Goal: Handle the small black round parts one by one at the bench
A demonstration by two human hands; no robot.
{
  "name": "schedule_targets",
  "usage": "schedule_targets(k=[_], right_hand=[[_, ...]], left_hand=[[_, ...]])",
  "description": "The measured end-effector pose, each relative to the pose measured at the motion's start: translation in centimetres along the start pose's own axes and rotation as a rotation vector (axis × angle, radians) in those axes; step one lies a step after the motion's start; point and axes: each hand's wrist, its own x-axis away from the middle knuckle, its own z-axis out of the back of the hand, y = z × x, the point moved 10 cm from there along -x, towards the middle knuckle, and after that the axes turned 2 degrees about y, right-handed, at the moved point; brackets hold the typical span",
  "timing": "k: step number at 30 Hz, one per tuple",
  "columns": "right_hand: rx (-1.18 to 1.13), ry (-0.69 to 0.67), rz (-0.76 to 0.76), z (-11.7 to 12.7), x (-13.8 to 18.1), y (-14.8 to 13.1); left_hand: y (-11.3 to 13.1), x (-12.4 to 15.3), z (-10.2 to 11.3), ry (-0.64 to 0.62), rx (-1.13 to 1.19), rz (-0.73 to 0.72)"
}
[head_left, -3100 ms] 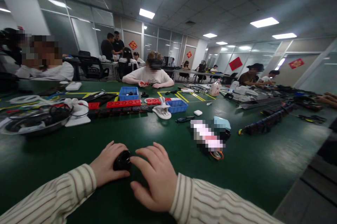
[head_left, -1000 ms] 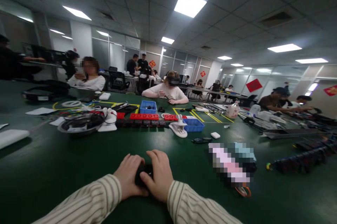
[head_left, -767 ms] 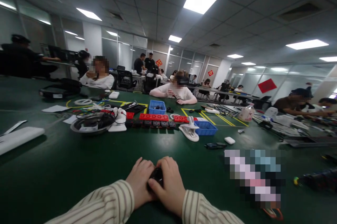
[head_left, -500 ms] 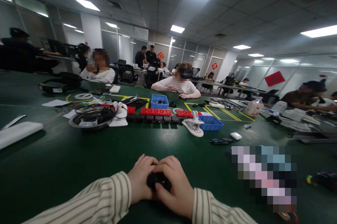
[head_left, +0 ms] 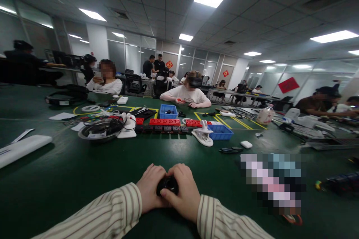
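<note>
A: Hand state?
B: Your left hand cups the glossy black rounded object, material unclear, from its left; your right hand wraps its right, thumb over the near edge.
A: Nearer hand, long axis?
B: Neither, both touch. Looks round, no axis readable. Dark green surface below; contact hidden.

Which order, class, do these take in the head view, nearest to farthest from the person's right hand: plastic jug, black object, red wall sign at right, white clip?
From the right hand:
1. Black object: between both hands.
2. White clip: ahead, slightly right.
3. Plastic jug: farther across, to the right.
4. Red wall sign: background, right.
</note>
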Motion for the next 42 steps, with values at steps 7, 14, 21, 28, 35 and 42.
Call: schedule_targets(k=[7,14,21,28,35,42], right_hand=[[-0.051,-0.062,0.193,0.2,0.0,-2.6],[-0.118,-0.117,0.347,0.2,0.3,-4.3],[-0.153,-0.039,0.298,0.8,0.2,-3.2],[-0.006,0.020,0.064,0.4,0.0,-0.3],[0.023,-0.028,0.184,-0.1,0.3,-1.9],[-0.070,-0.068,0.443,-0.1,1.0,-4.2]], left_hand=[[0.1,-0.2,-0.5,-0.077,0.082,-0.024],[1.4,-0.1,-0.8,-0.189,0.091,-0.089],[0.8,0.3,-1.0,-0.111,0.065,-0.130],[1.0,0.2,-0.6,-0.079,-0.010,-0.108],[1.7,0.1,-0.2,-0.093,0.025,-0.134],[1.9,0.3,-1.2,-0.169,0.096,-0.198]])
